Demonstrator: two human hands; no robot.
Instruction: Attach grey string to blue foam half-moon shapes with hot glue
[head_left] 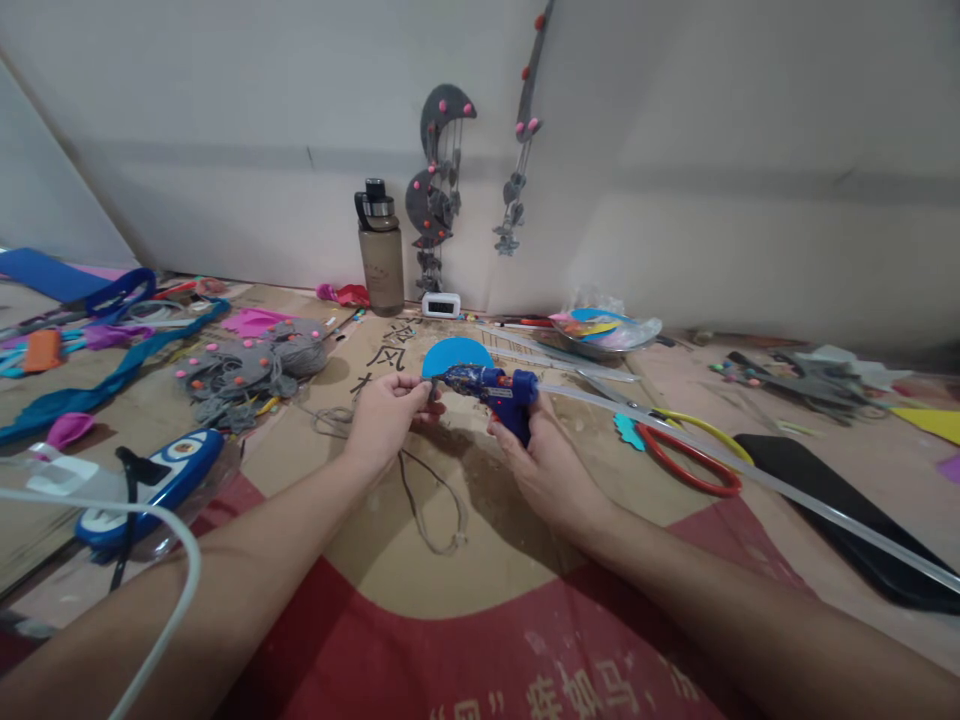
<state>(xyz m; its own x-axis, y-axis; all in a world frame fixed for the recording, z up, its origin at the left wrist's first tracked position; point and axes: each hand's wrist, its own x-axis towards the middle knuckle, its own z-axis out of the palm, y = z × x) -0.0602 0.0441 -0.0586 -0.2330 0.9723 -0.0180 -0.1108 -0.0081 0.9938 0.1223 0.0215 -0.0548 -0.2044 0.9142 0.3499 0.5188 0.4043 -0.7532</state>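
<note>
Left grip (391,412) pinching a small dark-grey piece (433,391), right grip (541,455) wrapped round a blue plastic glue gun (513,402), round blue disc (456,352) just beyond — looped grey cord (456,541) below the left.

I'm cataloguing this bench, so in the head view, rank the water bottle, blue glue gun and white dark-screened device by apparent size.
1. Water bottle
2. Blue glue gun, despite being nearer the camera
3. White dark-screened device

Blue plastic glue gun (489,384): raised, nozzle leftward.
Translucent glue stick (712,450): from gun's rear toward right edge of tabletop (375,568).
Thin grey cord (459,538): looped toward near edge.
</note>
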